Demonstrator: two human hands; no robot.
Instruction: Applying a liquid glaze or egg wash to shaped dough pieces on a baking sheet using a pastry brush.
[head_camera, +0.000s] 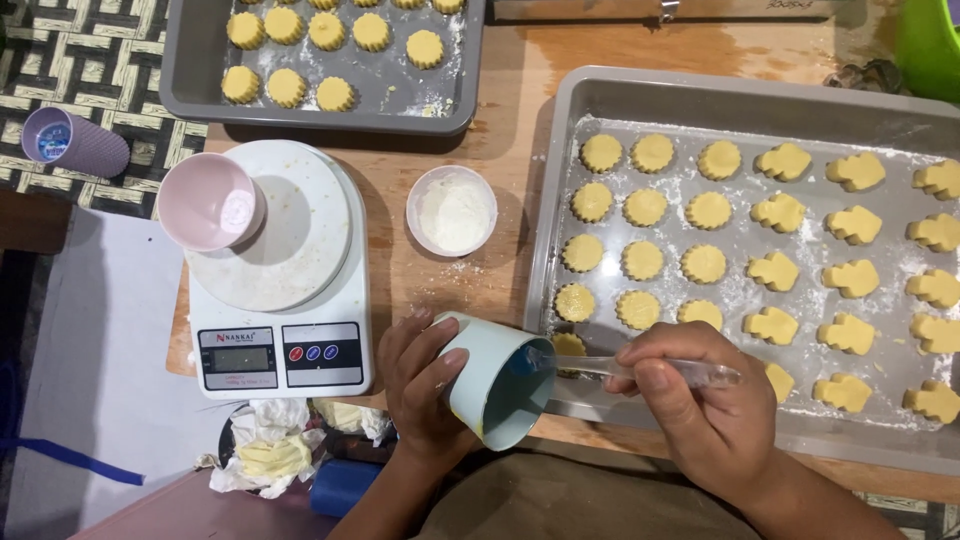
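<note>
Left hand (425, 385): wraps a tilted pale-blue cup (495, 385) at the table edge.
Right hand (700, 410): pinches a clear-handled brush (650, 371), tip inside the cup.
Risk: the tilted cup may spill; a sleeve may smear cookies (640, 262) on the near tray (560, 215).
Scale (280, 290): white, label strip bottom left, three round buttons.
Purple cup (75, 142): lying down, blue round lid sticker.

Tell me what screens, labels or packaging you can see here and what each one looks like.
Scale display: small grey rectangular screen on the white kitchen scale, front left.
Scale buttons: red and blue round keys beside the display.
Purple cup: lying on its side, far left, round blue label on its base.
</note>
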